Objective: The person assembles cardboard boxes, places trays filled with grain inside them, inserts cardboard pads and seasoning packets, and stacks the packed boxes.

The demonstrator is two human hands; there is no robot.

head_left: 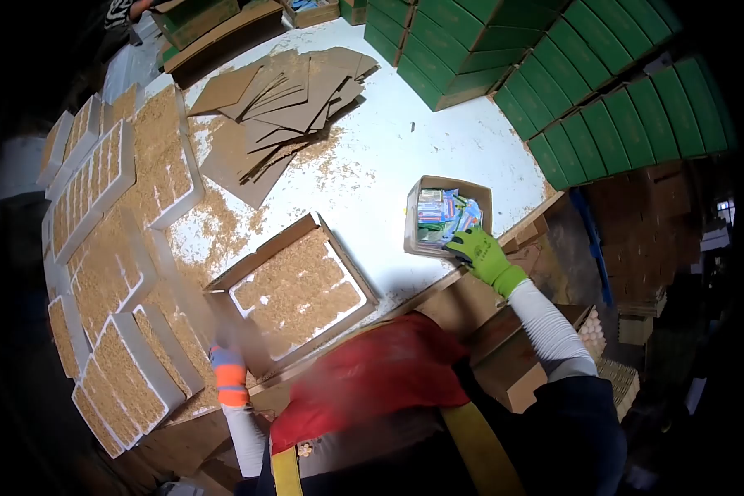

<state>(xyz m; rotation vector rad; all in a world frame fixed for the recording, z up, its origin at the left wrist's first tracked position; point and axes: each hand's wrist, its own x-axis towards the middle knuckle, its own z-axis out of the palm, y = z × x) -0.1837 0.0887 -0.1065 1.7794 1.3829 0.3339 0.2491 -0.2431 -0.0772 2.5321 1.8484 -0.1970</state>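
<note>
My right hand, in a green glove with dark fingertips, reaches over the near right edge of a small box. Its fingertips touch or lie beside the blue and white packets inside; whether they grip one is unclear. My left hand, in an orange and grey glove, is at the near left corner of an open cardboard box. Motion smears its fingers. Inside that box lies a white tray covered with brown shavings.
White trays filled with shavings are stacked along the left. Loose cardboard sheets lie at the back of the white table. Rows of green boxes stand at the upper right. Below the table's right edge is an open cardboard box.
</note>
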